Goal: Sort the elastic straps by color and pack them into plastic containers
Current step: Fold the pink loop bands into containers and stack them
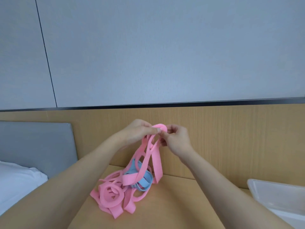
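Pink straps tangle around a pale blue strap on the tan wood-grain table; a clear plastic container sits at its right edge.

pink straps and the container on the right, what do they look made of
Pink straps: probably soft rubber or silicone-like elastic with a matte finish. They are flat bands with cut-out holes and drape limply where lifted. Container: translucent plastic, slightly glossy, with milky see-through walls.
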`<action>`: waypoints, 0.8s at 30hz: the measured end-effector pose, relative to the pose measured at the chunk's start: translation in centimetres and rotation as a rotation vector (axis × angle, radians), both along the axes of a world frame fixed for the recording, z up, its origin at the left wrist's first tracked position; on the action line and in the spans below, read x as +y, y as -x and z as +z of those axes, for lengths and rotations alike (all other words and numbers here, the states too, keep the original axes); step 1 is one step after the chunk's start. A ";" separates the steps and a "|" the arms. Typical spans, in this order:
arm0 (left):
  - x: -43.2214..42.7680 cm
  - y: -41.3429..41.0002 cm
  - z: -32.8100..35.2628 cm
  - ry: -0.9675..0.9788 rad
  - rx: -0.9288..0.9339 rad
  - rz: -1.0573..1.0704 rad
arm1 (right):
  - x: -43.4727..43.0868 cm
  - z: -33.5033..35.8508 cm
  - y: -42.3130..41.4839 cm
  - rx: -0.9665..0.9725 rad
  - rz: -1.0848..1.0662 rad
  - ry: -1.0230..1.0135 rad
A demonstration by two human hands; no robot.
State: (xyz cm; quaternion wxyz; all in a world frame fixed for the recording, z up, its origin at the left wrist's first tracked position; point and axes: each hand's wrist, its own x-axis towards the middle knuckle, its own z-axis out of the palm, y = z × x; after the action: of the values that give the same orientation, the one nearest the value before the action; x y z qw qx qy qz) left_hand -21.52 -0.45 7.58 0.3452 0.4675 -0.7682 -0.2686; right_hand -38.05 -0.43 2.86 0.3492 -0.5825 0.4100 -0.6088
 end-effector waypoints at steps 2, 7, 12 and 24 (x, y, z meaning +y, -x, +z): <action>0.2 0.5 0.8 0.018 -0.026 -0.013 | 0.1 0.8 0.6 0.001 -0.006 0.000; 0.3 2.0 2.6 0.034 -0.036 0.005 | 0.3 2.7 2.1 -0.013 -0.023 -0.002; 0.9 3.1 5.2 0.073 -0.024 0.070 | 0.9 5.1 3.8 0.172 0.057 0.115; 2.5 5.3 8.9 0.105 0.311 0.029 | 1.6 10.3 4.8 0.412 -0.105 0.346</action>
State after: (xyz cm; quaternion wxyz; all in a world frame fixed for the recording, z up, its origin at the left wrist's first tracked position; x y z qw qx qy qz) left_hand -26.79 2.04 16.49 0.4879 0.4128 -0.7115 -0.2920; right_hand -42.90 1.20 13.16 0.1214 -0.7230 0.3920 -0.5558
